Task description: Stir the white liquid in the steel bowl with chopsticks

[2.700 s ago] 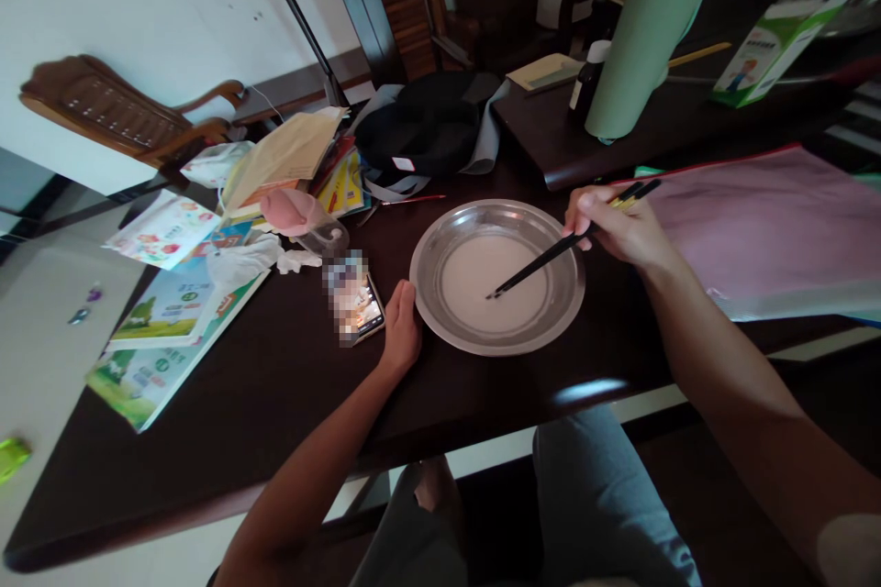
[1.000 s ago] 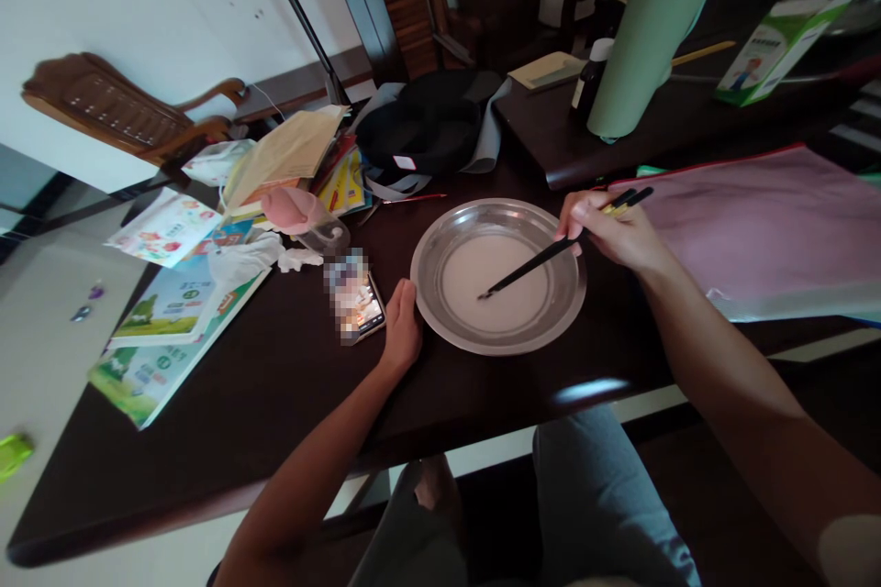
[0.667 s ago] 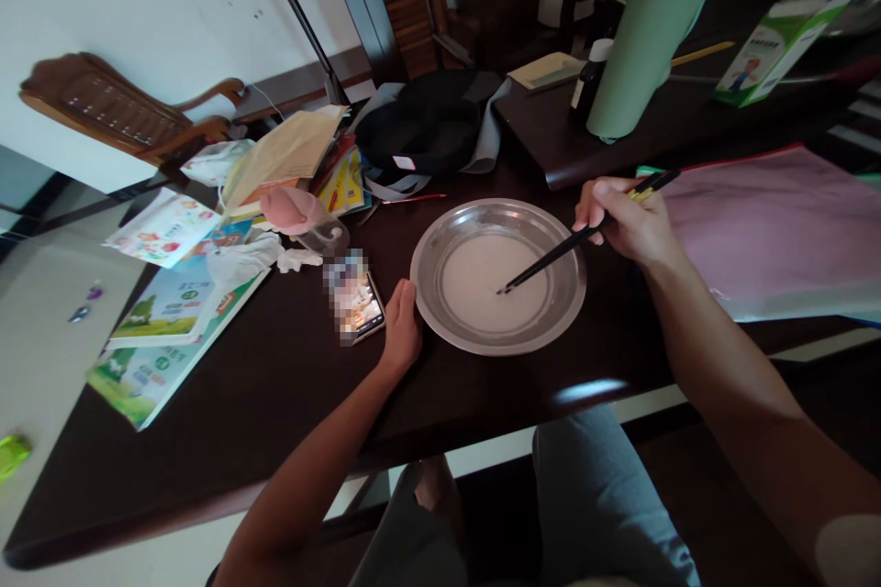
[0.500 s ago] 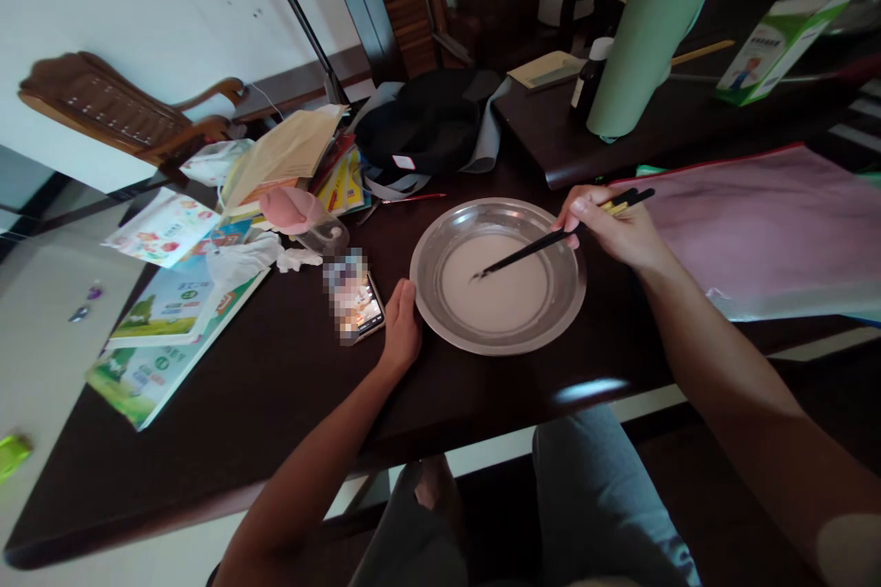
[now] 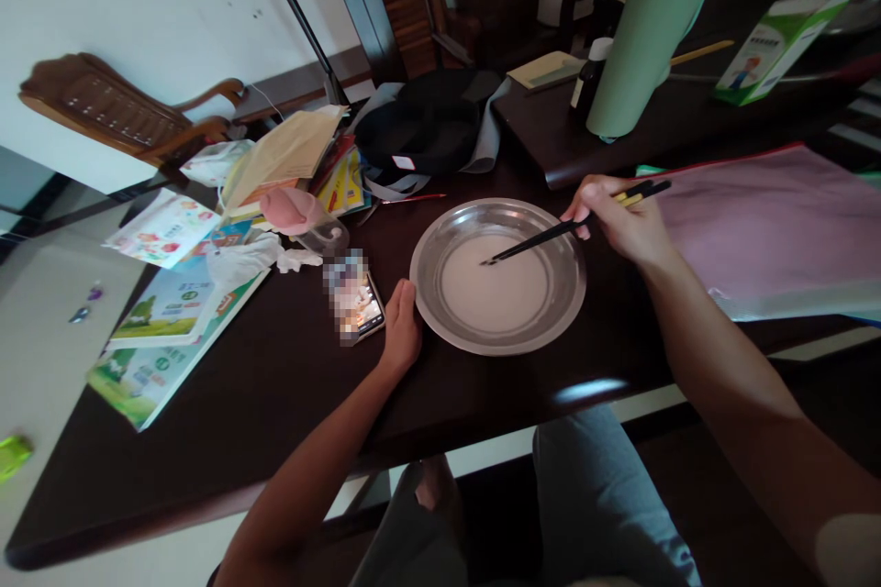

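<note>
A round steel basin (image 5: 440,312) sits on the dark wooden table (image 5: 262,404), with a pale milky liquid (image 5: 496,293) in its bottom. My right hand (image 5: 623,220) is closed on a pair of black chopsticks (image 5: 543,240) whose tips dip into the far side of the liquid. My left hand (image 5: 401,326) rests against the basin's left rim, fingers held together and curled on the edge.
A phone (image 5: 354,298) lies just left of my left hand. Books and papers (image 5: 172,303), a pink-lidded cup (image 5: 303,215) and a black bag (image 5: 419,128) crowd the far left. A pink folder (image 5: 771,229) lies at right, a green roll (image 5: 647,27) behind.
The chopstick tips have moved around inside the liquid, from the near middle to the far side. My right hand shifts a little with them. My left hand stays at the rim.
</note>
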A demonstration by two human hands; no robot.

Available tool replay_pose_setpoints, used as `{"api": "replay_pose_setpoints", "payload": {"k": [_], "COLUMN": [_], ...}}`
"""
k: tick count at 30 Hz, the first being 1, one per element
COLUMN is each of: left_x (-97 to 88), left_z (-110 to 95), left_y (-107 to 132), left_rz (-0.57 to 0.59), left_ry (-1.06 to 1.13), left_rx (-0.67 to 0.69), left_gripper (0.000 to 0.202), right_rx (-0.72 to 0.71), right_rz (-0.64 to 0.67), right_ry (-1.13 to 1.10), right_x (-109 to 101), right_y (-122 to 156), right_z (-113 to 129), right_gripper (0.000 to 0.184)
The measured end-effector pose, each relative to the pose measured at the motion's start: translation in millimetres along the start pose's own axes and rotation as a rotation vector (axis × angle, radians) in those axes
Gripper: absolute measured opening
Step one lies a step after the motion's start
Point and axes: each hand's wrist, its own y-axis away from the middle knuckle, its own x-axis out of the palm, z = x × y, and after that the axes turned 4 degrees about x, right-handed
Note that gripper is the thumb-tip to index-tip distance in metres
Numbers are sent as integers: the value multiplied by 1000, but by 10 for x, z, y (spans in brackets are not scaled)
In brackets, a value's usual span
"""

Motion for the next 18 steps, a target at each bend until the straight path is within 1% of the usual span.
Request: {"api": "replay_pose_setpoints", "payload": {"k": [2,3,5,7,8,9,11,13,15,17,18], "left_x": [-9,-14,-21,-23,-22,-21,-20,-23,-28,-32,-33], "left_z": [9,13,17,17,16,15,16,21,31,41,43], "left_y": [-1,-1,-1,-1,-1,-2,-4,-6,-7,-6,-6], "left_rz": [0,-1,-1,3,6,8,6,0,1,18,15], "left_ry": [-12,-21,-39,-48,-48,-48,-59,-68,-51,-20,-11], "left_rx": [7,12,15,12,9,6,12,25,28,1,-7], "left_gripper": [45,44,44,44,44,45,45,45,44,42,42], "right_rx": [-5,2,34,65,72,70,45,19,9,26,41], "right_rz": [-56,-46,48,156,181,180,112,24,-24,11,61], "right_ry": [-54,-80,-97,-68,-41,-16,-4,-33,-81,-118,-128], "right_x": [-26,-32,-20,10,24,32,27,-2,-34,-48,-45], "right_y": [-9,-6,14,36,41,41,26,4,-8,0,9], "right_z": [-2,-4,-6,-4,-1,2,4,-1,-12,-23,-27], "right_gripper": [40,41,41,39,38,37,35,36,38,40,39]}}
